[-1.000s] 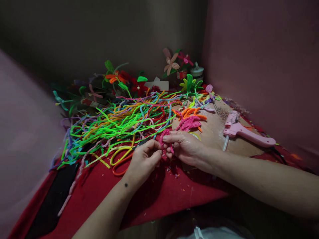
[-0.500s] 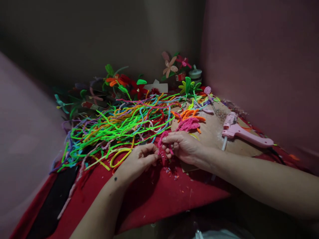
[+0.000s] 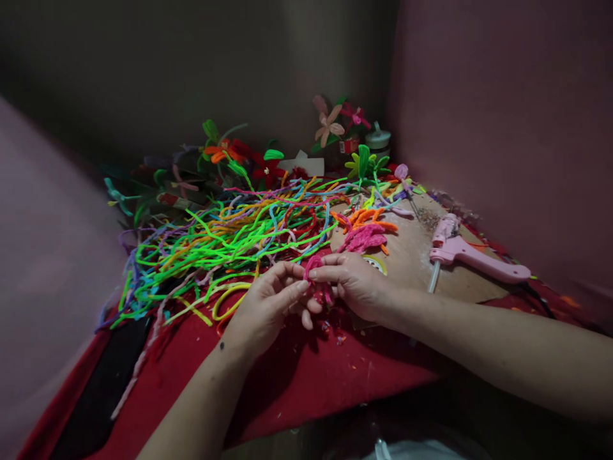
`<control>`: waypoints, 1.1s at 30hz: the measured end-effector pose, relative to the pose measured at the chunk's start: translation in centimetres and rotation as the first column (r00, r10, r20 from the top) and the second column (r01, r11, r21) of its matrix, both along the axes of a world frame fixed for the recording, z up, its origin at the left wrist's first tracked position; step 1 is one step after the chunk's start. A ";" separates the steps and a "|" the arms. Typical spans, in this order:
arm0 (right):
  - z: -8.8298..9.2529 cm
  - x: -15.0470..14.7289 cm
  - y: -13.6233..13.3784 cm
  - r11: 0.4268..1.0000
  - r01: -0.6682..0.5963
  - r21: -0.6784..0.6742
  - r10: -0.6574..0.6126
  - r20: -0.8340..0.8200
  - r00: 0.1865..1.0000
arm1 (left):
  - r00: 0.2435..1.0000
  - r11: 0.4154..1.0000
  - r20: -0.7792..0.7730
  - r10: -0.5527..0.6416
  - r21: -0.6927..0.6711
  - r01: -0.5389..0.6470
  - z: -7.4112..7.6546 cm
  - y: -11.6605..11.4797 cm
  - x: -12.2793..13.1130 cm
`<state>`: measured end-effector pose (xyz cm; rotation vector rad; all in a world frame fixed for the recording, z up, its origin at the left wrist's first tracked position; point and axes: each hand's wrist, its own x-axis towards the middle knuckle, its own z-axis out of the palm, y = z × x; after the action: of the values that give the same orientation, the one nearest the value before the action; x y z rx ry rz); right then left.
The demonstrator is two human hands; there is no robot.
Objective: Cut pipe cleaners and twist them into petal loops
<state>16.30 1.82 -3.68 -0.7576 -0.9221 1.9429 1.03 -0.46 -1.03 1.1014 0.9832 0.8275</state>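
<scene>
We look down at two bare hands meeting over a red cloth. Between their fingertips is a small bright-pink fuzzy piece, bent into a loop, held near the cloth's front edge, beyond which it is dark. Our right hand pinches it closed between thumb and fingers. Our left hand brings thumb and forefinger together at the loop's left side, with a narrow gap at most; its lower fingers are loosely curled. We cannot tell how firmly either grips.

Just beyond the hands lie pink petals and orange petals, partly on a sheet of cardboard. A pink glue gun rests on its right side. To the left spreads a tangled heap of fuzzy stems, mostly neon green. Behind, we see a peach flower near a lidded container.
</scene>
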 end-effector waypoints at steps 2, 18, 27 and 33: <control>0.0 0.0 0.0 1.000 0.005 0.015 -0.005 -0.005 1.000 | 1.000 1.000 -0.015 0.002 0.011 -0.002 0.1 0.0 0.0; 0.3 -0.1 0.0 0.994 0.103 0.031 -0.102 -0.035 0.994 | 0.999 1.000 -0.041 0.007 -0.019 -0.008 0.1 -0.3 -0.2; 0.3 0.2 0.1 0.996 0.062 0.059 -0.062 -0.008 0.998 | 0.994 0.995 -0.054 0.094 0.023 -0.093 0.3 -0.8 0.6; 0.4 0.3 0.0 0.992 -0.054 0.113 0.047 0.067 0.997 | 0.973 0.970 -0.044 0.226 0.097 -0.221 0.7 -0.6 0.0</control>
<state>16.63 1.84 -3.30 -0.7397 -1.0925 1.9003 0.99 -1.04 -0.37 1.1086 1.1394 1.0377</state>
